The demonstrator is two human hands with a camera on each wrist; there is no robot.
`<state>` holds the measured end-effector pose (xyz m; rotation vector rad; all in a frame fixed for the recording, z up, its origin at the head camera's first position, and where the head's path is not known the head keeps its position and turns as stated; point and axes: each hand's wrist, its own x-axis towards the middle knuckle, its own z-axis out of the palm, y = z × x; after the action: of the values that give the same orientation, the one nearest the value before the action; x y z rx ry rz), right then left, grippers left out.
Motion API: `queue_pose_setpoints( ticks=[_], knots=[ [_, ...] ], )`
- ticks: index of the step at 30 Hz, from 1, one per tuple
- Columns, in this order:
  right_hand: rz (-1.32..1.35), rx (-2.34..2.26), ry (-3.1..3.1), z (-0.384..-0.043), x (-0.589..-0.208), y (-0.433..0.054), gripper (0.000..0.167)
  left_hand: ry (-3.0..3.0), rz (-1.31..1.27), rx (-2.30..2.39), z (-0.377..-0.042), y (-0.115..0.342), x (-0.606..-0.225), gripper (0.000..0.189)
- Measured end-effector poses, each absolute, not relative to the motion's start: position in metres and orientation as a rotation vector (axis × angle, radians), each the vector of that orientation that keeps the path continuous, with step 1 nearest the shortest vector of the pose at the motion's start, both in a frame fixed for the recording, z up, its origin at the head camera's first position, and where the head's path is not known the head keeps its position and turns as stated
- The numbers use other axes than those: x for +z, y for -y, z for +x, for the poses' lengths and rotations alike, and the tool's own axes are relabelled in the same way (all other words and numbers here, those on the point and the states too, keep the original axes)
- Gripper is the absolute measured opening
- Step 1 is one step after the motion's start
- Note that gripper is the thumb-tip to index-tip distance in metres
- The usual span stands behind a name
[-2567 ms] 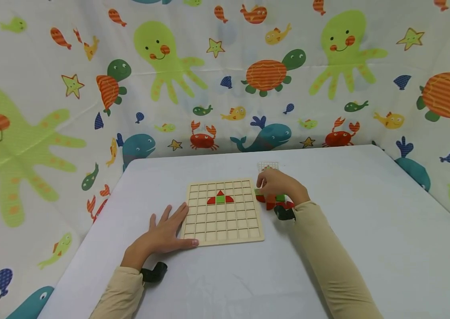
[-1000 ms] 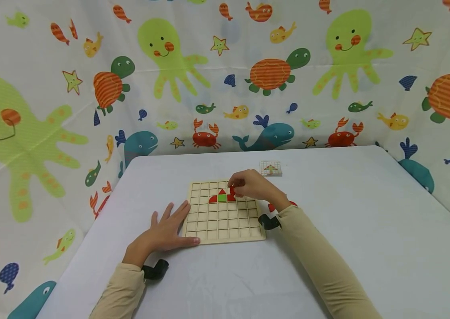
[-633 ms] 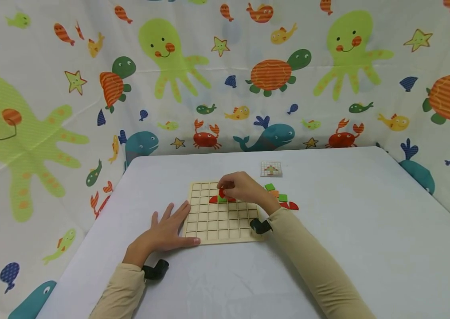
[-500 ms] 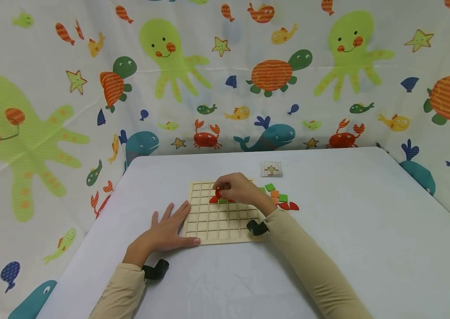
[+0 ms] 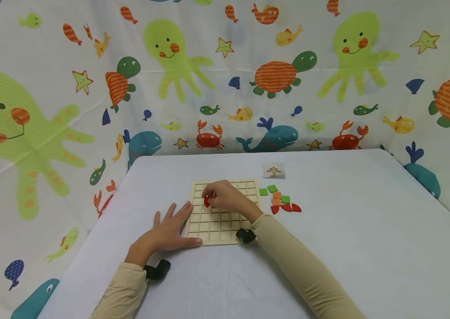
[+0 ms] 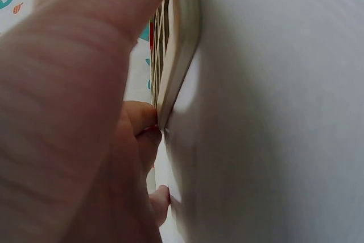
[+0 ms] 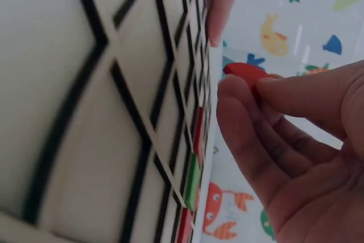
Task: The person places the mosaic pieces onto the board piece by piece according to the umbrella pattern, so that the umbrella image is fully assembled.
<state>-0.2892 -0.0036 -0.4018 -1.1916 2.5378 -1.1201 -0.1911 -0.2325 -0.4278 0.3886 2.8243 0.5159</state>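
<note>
My right hand [image 5: 228, 197] hovers over the left part of the wooden grid board [image 5: 217, 235]. Between its thumb and forefinger it pinches a small red tile [image 7: 245, 72] with a rounded edge, held clear of the board in the right wrist view. Seated in the grid are a green square tile [image 7: 193, 180] and red tiles [image 7: 199, 123] on either side of it; in the head view my right hand hides them. My left hand [image 5: 166, 232] lies with fingers spread along the board's left edge, thumb at the near left corner.
Right of the board lie several loose tiles: green squares [image 5: 263, 192], orange squares [image 5: 276, 201] and red rounded pieces [image 5: 296, 208]. Behind them is a small pattern card [image 5: 274, 171]. A printed sea-animal curtain [image 5: 225, 88] hangs behind the white table [image 5: 348, 221].
My right hand has gone from the loose tiles leftward across the board, carrying the red tile past the seated tiles to the left columns. My left hand has stayed at the board's edge.
</note>
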Motion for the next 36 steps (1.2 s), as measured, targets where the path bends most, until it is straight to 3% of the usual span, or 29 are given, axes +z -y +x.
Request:
queue_pose_setpoints(
  ticks=[13,36],
  knots=[
    [-1.149,-0.952,-2.725,-0.286,-0.41,0.009,0.005,-2.822,0.393,0.528,-0.193,0.232,-0.428,0.12],
    [-1.196,-0.806,-2.664,-0.282,-0.4,0.004,0.014,-2.821,0.388,0.506,-0.191,0.23,-0.425,0.119]
  ],
)
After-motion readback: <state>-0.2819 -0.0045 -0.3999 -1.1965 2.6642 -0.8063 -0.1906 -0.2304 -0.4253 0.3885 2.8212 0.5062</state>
